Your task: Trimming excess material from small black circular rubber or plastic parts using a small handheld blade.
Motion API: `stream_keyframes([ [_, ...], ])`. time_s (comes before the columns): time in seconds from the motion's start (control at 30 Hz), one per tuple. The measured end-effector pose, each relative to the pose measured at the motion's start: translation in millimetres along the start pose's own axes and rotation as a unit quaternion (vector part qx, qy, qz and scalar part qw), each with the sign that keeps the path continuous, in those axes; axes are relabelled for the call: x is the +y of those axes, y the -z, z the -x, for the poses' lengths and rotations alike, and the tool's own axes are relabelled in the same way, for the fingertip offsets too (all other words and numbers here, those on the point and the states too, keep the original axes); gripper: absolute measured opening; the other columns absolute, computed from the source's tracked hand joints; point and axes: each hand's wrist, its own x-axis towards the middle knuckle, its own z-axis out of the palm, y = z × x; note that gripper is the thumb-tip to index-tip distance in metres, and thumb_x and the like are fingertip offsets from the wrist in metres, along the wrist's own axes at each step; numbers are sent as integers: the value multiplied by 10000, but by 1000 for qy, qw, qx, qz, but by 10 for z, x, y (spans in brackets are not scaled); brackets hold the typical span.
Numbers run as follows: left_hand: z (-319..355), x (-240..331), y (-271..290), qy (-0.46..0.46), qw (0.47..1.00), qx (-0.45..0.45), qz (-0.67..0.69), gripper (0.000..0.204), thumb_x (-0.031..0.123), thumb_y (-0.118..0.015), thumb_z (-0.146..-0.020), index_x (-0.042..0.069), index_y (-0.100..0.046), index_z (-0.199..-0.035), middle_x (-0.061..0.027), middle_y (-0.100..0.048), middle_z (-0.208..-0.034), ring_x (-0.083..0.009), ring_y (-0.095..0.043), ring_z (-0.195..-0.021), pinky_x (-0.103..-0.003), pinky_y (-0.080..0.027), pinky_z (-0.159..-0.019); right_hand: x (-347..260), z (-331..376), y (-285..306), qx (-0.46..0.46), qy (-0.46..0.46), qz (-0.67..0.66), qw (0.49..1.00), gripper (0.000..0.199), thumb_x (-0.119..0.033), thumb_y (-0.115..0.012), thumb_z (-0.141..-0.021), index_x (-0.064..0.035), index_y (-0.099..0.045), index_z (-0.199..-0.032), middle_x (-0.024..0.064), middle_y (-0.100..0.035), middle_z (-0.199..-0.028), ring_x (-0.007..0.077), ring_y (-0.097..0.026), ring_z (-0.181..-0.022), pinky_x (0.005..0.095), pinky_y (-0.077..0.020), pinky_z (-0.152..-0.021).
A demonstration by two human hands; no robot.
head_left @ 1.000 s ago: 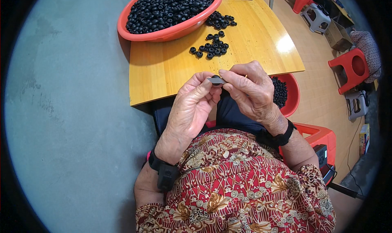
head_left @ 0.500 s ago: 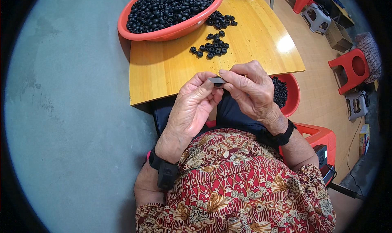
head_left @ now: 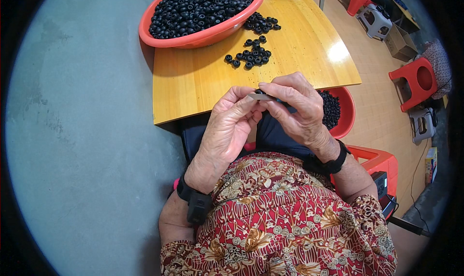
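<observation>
My left hand (head_left: 227, 128) and my right hand (head_left: 295, 109) meet fingertip to fingertip above the near edge of a wooden table (head_left: 203, 78). Between them they pinch a small flat grey piece (head_left: 260, 96) with a small black ring (head_left: 259, 91) at it. The fingers hide most of both. A loose cluster of black rings (head_left: 250, 57) lies on the table beyond my hands, and a second cluster (head_left: 261, 22) sits against a big orange basin (head_left: 193, 38) heaped with the same rings.
A smaller red bowl of black rings (head_left: 345, 112) sits below the table's right edge. A red crate (head_left: 377, 162) stands by my right elbow. Red and grey stools (head_left: 418, 80) stand on the floor at right. Grey floor lies to the left.
</observation>
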Motion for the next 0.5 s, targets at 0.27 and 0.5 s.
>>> stream_keyframes([
  [0.27, 5, -46, 57, -21, 999, 40, -28, 133, 57, -648, -908, 67, -589, -1027, -35, -652, -983, -108, -611, -914, -248, -488, -843, -3, -5, 18, -8, 9, 19, 1000, 299, -29, -770, -682, -53, -676, -965, 95, -634, -856, 258, -613, -774, 346, -498, -664],
  [0.5, 2, -57, 54, -18, 998, 41, -32, 143, 49, -652, -903, 75, -587, -1028, -30, -647, -980, -99, -602, -905, -240, -488, -833, -22, -9, 18, -17, -20, 23, 999, 271, -10, -759, -668, -56, -641, -907, 93, -618, -835, 267, -609, -775, 354, -494, -656],
])
